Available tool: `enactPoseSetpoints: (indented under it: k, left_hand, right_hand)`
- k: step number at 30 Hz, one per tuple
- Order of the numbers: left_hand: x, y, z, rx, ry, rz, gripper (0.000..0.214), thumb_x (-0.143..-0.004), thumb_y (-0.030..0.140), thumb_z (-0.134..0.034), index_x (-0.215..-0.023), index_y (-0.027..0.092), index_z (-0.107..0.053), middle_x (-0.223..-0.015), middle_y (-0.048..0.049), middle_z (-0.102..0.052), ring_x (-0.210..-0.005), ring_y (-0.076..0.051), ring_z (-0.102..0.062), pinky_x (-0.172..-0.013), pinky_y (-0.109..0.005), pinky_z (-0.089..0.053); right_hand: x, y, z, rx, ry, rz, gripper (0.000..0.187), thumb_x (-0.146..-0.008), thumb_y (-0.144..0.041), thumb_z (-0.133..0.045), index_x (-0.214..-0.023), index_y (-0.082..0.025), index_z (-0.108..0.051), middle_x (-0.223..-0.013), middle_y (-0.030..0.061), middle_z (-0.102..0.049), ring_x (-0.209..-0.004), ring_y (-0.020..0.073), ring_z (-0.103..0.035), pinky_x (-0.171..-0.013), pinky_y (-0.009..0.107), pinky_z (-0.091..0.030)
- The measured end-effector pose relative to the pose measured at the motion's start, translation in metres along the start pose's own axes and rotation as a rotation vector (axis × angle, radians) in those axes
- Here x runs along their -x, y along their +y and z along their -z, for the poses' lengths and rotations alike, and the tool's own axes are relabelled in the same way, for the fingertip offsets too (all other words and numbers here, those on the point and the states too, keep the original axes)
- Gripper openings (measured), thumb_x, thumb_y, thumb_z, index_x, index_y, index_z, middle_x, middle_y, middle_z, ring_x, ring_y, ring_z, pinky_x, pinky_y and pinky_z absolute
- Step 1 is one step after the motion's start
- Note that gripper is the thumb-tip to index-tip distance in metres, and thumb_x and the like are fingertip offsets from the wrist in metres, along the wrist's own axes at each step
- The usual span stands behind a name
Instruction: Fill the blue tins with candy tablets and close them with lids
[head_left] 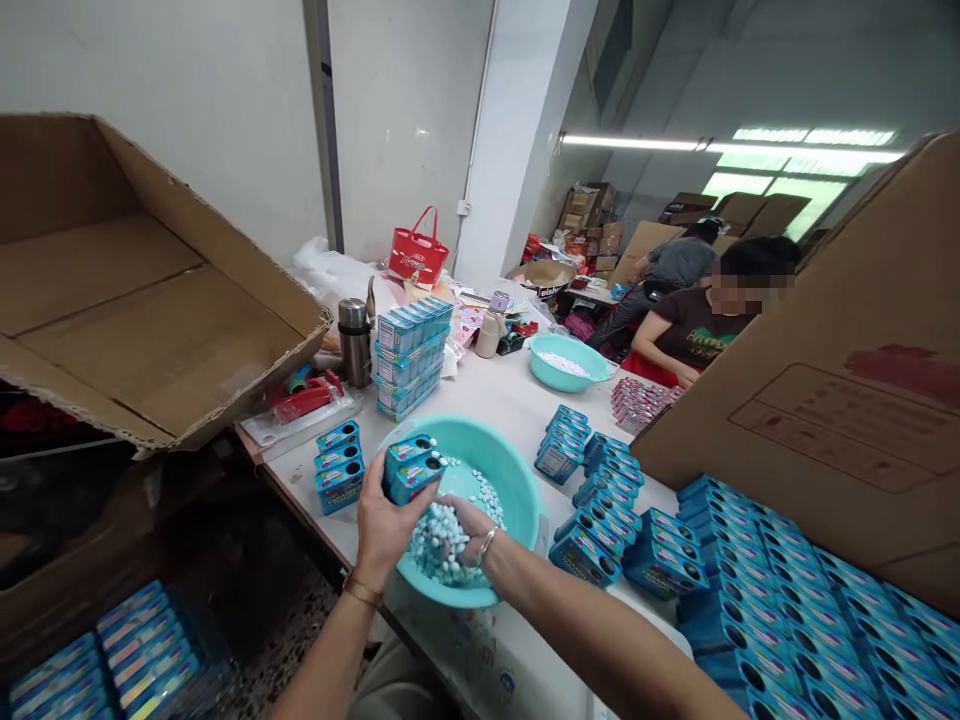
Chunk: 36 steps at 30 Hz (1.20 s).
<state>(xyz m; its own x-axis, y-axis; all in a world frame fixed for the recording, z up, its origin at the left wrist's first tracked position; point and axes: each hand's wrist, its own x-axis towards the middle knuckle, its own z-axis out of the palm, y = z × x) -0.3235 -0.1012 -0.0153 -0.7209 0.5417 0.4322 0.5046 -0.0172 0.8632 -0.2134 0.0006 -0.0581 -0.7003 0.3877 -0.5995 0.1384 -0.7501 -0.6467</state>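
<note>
My left hand [384, 520] is closed round two small blue boxes [410, 468], held over the near rim of a teal basin [517, 490]. My right hand [459, 525] reaches into the basin, its fingers buried in a heap of small white pellets [435, 545], so their shape is hidden. The basin sits on a white table [495, 400].
Three blue boxes [339, 467] are stacked left of the basin, and rows of open blue boxes [600, 500] lie to its right. A large cardboard box [135, 290] stands at the left, another [847, 390] at the right. A person [697, 325] sits beyond a second teal basin [570, 362].
</note>
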Motion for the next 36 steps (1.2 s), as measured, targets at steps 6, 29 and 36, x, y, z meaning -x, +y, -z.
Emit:
enactPoseSetpoints:
  k: [6,29,36]
  left_hand:
    - [-0.004,-0.023,0.012,-0.098,-0.087,-0.025,0.079,-0.069,0.052,-0.074,-0.134,0.020,-0.043,-0.122,-0.0124,-0.060,-0.113,-0.031,-0.057,-0.098,-0.049,-0.045]
    - [0.003,0.011,-0.009,-0.360,-0.402,-0.421,0.067,-0.068,0.046,-0.073,-0.125,0.022,-0.048,-0.118,-0.0119,-0.061,-0.115,-0.034,-0.053,-0.113,-0.061,-0.013]
    - [-0.001,0.010,-0.009,-0.345,-0.454,-0.425,0.071,-0.063,0.042,-0.077,-0.124,0.021,-0.048,-0.117,-0.0118,-0.060,-0.115,-0.034,-0.052,-0.112,-0.060,-0.017]
  right_hand:
    - [0.026,-0.032,0.019,-0.560,-0.031,0.009,0.019,-0.088,-0.029,-0.048,-0.075,-0.017,-0.056,-0.061,0.0015,-0.062,-0.049,0.0102,-0.055,-0.039,0.015,-0.034]
    - [0.047,-0.055,-0.031,-0.417,0.348,0.871,0.018,-0.067,-0.028,-0.068,-0.081,-0.020,-0.062,-0.068,-0.0024,-0.067,-0.070,0.0161,-0.066,-0.073,0.031,-0.053]
    - [0.049,-0.055,-0.034,-0.377,0.313,0.848,0.018,-0.066,-0.028,-0.071,-0.079,-0.019,-0.064,-0.070,-0.0020,-0.068,-0.071,0.0159,-0.067,-0.073,0.030,-0.052]
